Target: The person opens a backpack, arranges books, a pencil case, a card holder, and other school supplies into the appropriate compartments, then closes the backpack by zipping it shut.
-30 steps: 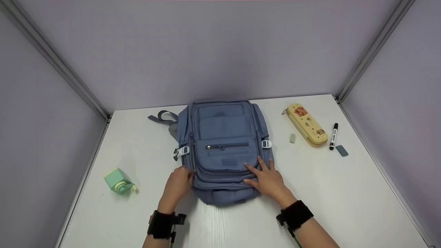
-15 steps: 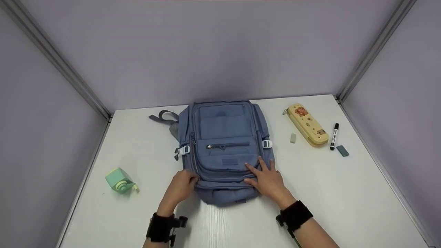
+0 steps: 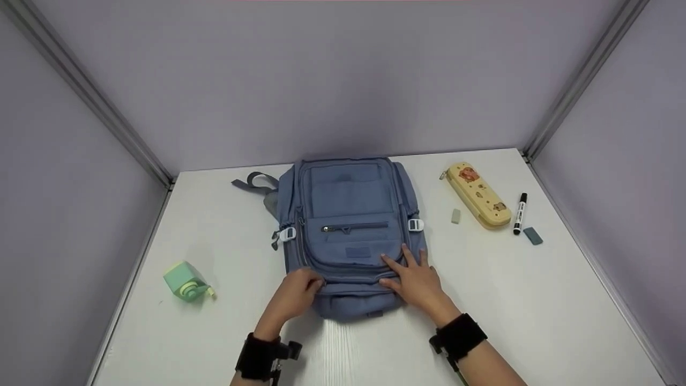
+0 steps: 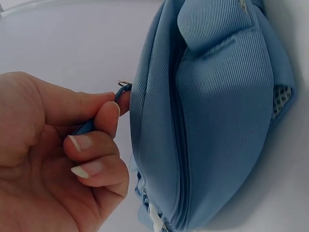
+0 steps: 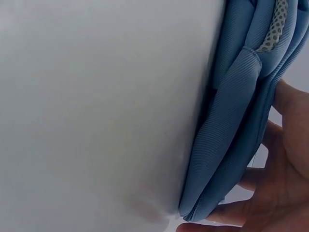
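A blue backpack (image 3: 351, 198) lies on its back on the white table, front pockets up. At its lower left, my left hand (image 3: 293, 295) pinches a zipper pull. In the left wrist view, the blue cord of this zipper pull (image 4: 86, 127) runs between thumb and curled fingers, with a small metal ring near the fabric. My right hand (image 3: 420, 280) rests on the lower right of the backpack, fingers spread. The right wrist view has its fingers (image 5: 256, 179) reaching over the bag's edge, their tips partly hidden.
Right of the bag lie a yellow pencil case (image 3: 478, 195), a small pale eraser (image 3: 455, 216), a black-capped marker (image 3: 520, 213) and a dark grey-green block (image 3: 532, 235). A green pump bottle (image 3: 186, 281) lies at the left. Panels enclose the table's back and sides.
My left hand has moved right and slightly nearer along the bag's lower curved seam with the zipper pull. The right hand has stayed in place.
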`<action>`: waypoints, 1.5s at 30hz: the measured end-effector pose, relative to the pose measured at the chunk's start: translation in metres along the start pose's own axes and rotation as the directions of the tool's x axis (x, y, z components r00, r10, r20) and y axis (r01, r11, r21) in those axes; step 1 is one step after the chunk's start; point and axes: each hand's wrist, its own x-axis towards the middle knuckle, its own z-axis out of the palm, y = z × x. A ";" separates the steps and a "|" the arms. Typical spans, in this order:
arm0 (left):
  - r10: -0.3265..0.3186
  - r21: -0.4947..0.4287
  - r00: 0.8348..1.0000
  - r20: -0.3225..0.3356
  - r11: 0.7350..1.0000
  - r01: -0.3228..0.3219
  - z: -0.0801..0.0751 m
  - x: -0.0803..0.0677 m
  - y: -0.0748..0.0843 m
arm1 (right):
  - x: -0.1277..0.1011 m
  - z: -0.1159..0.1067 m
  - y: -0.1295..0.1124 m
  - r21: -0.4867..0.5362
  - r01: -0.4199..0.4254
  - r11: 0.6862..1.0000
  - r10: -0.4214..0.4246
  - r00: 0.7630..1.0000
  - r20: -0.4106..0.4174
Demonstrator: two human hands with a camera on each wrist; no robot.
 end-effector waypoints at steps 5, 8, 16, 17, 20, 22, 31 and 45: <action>0.000 0.018 1.000 -0.012 1.000 0.000 0.010 0.003 0.006 | -0.001 0.002 0.001 0.008 0.006 1.000 -0.006 1.000 -0.014; -0.002 0.035 0.999 -0.034 0.999 0.004 0.017 0.005 0.011 | -0.002 0.002 0.002 0.008 0.009 1.000 -0.009 1.000 -0.026; -0.030 0.063 0.997 -0.073 0.997 0.034 0.029 0.010 0.021 | -0.005 -0.001 -0.002 -0.016 0.005 1.000 -0.006 0.999 -0.039; -0.028 0.066 0.996 -0.080 0.997 0.033 0.030 0.010 0.022 | -0.006 -0.002 -0.004 -0.015 0.000 1.000 -0.001 0.999 -0.038; -0.037 0.066 0.993 -0.111 0.997 0.045 0.030 0.011 0.023 | -0.010 -0.008 -0.013 -0.018 0.017 1.000 -0.019 0.996 -0.084; -0.046 0.056 0.990 -0.132 0.997 0.054 0.030 0.012 0.024 | -0.012 -0.011 -0.022 -0.016 0.070 0.997 -0.071 0.984 -0.166; 0.005 0.013 0.970 -0.242 1.000 -0.002 0.035 0.016 0.029 | -0.010 -0.007 -0.071 0.128 0.414 0.901 -0.346 0.866 -0.361; 0.075 0.020 0.958 -0.277 0.997 -0.072 0.030 0.009 0.027 | 0.005 0.008 -0.111 0.180 0.499 0.848 -0.388 0.815 -0.431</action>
